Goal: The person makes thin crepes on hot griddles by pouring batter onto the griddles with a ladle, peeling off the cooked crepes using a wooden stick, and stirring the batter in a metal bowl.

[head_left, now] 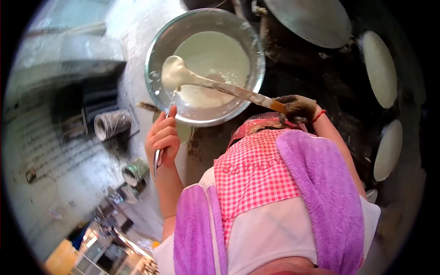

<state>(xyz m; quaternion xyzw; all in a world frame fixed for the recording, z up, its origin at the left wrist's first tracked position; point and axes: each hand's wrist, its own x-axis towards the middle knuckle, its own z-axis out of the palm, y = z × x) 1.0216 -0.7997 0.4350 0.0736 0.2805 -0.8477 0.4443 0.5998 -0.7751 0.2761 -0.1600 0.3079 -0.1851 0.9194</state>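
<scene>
A large steel bowl holds pale, creamy batter. Over it my right hand, in a dark, soiled glove, grips the handle end of a long batter-coated ladle. The ladle's round head, thick with batter, is above the left part of the bowl. My left hand is closed around a thin metal utensil at the bowl's near left rim. The utensil's upper end reaches close to the ladle head; whether they touch, I cannot tell.
Several round pale griddle-like discs line the right side over a dark area. On the left are a crusted container and a green tin. Another small vessel sits partly under the bowl's near rim.
</scene>
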